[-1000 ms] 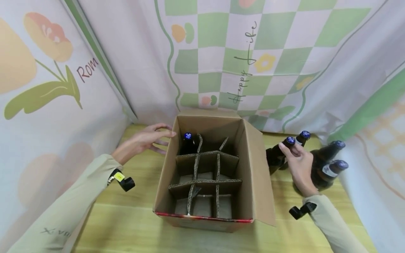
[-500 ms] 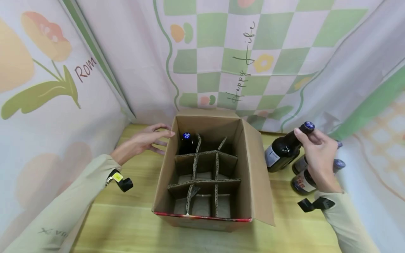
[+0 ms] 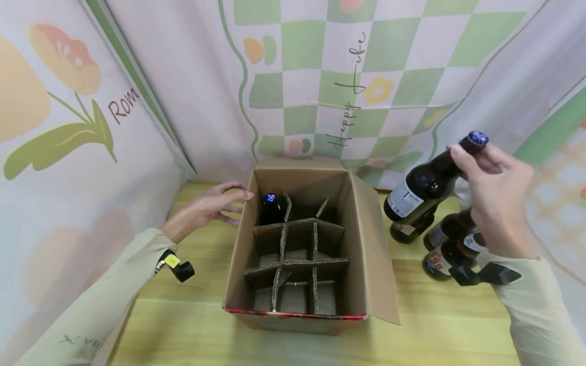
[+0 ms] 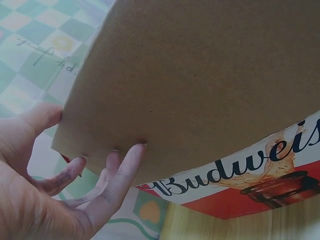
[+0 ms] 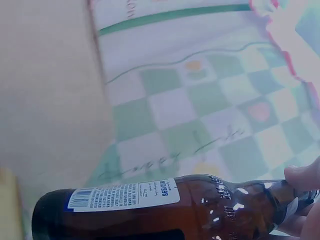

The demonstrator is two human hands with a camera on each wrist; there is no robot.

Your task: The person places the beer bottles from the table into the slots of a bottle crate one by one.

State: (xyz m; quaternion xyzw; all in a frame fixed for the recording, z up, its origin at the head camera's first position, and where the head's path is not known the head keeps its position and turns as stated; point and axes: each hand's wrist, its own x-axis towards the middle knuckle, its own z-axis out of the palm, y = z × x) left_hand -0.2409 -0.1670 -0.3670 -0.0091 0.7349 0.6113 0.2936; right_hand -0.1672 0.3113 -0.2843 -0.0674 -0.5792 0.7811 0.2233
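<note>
seemingly at the loading of the box [image 3: 299, 185], with a boxed bottle [image 3: 271, 206] at far left. gripping the held bottle [image 3: 426, 188] in the right hand [image 3: 501, 198], aloft to the right of the box, near the standing bottles [image 3: 441, 259]. tilted well off upright, along a long axis slanting from low left to high right, with cap [image 3: 478, 137] up and base toward the box. touching the box's left side with a loosely spread left hand [image 3: 212, 203], gripping nothing. probably calls next for a move left, then swinging upright over a free cell [image 3: 293, 297].

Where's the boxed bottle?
In the head view, the boxed bottle stands in the back-left corner compartment of the cardboard box, nearest the left hand.
</note>
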